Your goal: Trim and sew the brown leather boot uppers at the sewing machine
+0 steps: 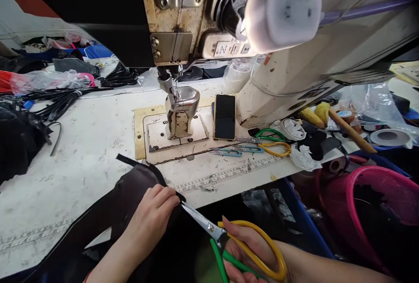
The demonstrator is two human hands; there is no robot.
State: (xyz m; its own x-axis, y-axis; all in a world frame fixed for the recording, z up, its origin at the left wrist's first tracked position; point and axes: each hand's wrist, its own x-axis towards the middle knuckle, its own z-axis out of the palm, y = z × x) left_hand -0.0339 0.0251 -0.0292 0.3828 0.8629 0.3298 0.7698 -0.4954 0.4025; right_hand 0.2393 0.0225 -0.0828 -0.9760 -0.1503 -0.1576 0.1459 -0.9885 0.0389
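Observation:
Dark, leather-like material [131, 191] lies over the front edge of the sewing table, with a black strip [131, 161] along its upper edge. My left hand [155, 211] pinches that edge, fingers pressed together. In my right hand [245, 248] is a pair of scissors [209, 227] with one yellow and one green handle. Their blades point up and left, and the tips meet the end of the strip beside my left fingertips. The blades look nearly closed. Just beyond my hands stands the post of a sewing machine [181, 113].
A phone [224, 117] leans by the machine's base. Thread snips [229, 152] and a second pair of scissors [276, 148] lie on the table. At right are a wooden-handled tool [352, 130] and a pink basket [352, 200]. Black cords [62, 100] are bundled at left.

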